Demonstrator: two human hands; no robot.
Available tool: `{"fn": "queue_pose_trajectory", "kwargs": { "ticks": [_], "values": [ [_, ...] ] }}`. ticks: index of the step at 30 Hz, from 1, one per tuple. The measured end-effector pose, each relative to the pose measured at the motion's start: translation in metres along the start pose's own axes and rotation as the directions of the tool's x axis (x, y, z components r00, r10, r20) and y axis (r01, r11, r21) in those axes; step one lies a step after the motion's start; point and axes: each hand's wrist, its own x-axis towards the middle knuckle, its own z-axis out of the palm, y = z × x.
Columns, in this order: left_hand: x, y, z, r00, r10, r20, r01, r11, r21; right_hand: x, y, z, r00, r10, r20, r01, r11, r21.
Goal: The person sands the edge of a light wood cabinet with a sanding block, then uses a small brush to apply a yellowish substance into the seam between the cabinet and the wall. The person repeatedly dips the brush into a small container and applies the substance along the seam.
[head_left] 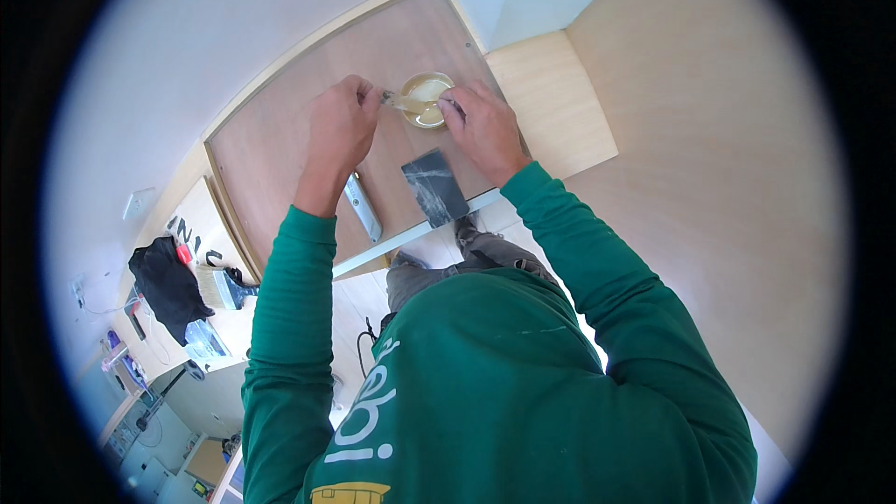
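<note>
A round, shallow dish (pixel 413 121) with a pale yellowish content sits toward the far side of the brown board. My left hand (pixel 343 121) is closed in a pinch at the dish's left side, gripping the end of a thin translucent strip (pixel 399 103) that reaches over the rim. At the dish's right edge my right hand (pixel 485 126) is also pinched, close to the strip's other end; what lies between its fingertips is too small to make out. Nearer to me lie a grey utility knife (pixel 362 207) and a dark rectangular slab (pixel 435 187) with whitish smears.
The brown board (pixel 271 159) has a light raised edge at the back. A pale wooden panel (pixel 551 98) adjoins it on the right. At left are a black cloth (pixel 168 285), a wide brush (pixel 224 288) and a small red object (pixel 184 253).
</note>
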Motion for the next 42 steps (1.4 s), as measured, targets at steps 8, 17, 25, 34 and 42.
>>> {"fn": "queue_pose_trajectory", "kwargs": {
  "ticks": [8,17,25,34,42],
  "values": [
    [0.003,0.0,0.006,1.0,0.009,-0.007,-0.009,1.0,0.007,0.0,0.002,0.005,1.0,-0.025,0.014,0.026,0.997,-0.068],
    [0.004,0.004,0.005,1.0,-0.017,-0.008,0.017,1.0,-0.015,-0.001,-0.005,0.003,0.999,-0.043,0.004,0.043,0.997,-0.069],
    [-0.001,0.004,0.002,0.998,0.0,-0.062,0.004,0.998,0.067,-0.013,-0.008,-0.011,0.956,0.292,0.034,-0.292,0.932,0.213],
    [-0.004,0.012,-0.005,1.0,-0.007,-0.012,0.008,0.997,0.081,-0.02,-0.008,-0.011,0.896,0.441,0.055,-0.435,0.847,0.304],
    [-0.012,0.001,-0.01,0.998,-0.007,-0.061,0.012,0.996,0.092,-0.04,-0.004,-0.021,0.974,0.21,-0.089,-0.191,0.965,0.179]
  ]
}}
